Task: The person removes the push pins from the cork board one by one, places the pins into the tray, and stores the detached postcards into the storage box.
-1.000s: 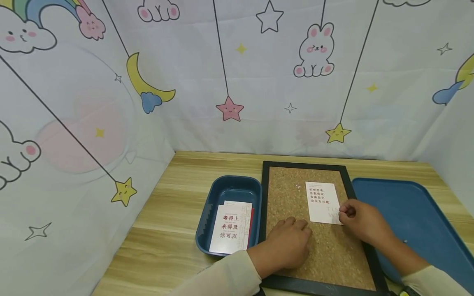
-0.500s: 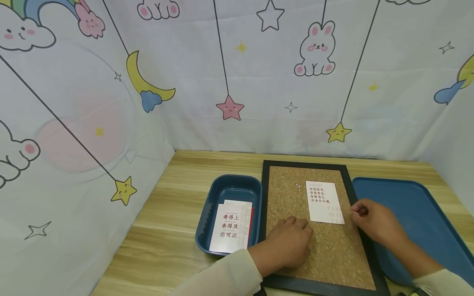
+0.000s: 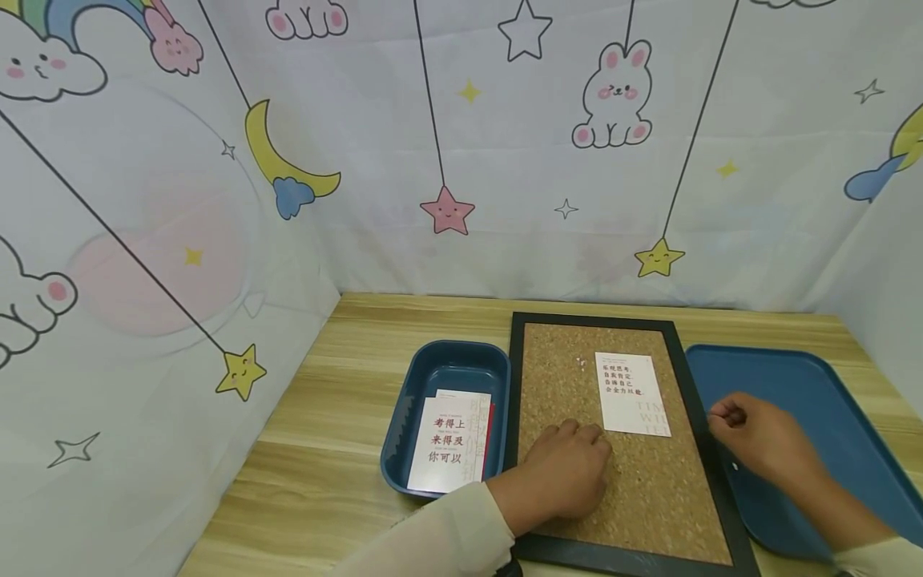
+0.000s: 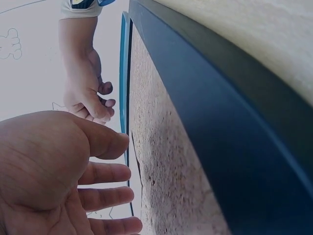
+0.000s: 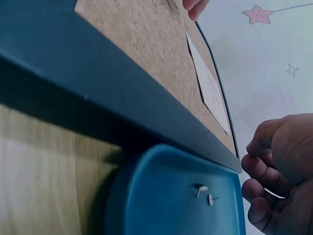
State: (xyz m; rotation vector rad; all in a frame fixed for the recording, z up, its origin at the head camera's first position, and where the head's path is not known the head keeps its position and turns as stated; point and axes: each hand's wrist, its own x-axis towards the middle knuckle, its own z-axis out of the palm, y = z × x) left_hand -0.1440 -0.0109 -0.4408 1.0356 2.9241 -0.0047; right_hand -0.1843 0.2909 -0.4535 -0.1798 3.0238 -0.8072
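A white card (image 3: 631, 394) with red writing lies on the upper right of a black-framed cork board (image 3: 649, 497). My left hand (image 3: 568, 469) rests on the cork below and left of the card, its fingers extended in the left wrist view. My right hand (image 3: 766, 437) is over the near-left part of the blue tray (image 3: 815, 393), beside the board's frame. Its fingers are loosely curled, thumb and index close together, with nothing visible between them. In the right wrist view, thumbtacks (image 5: 210, 199) lie in the tray below this hand.
A dark blue bin (image 3: 461, 357) stands left of the board, with several cards (image 3: 447, 449) in it. Both containers sit close against the board's sides on the wooden table (image 3: 310, 457). A printed curtain (image 3: 534, 160) closes off the back and left.
My right hand has moved from the card's lower right corner rightward across the frame to the tray. The card's corner has come into view. My left hand has stayed nearly still.
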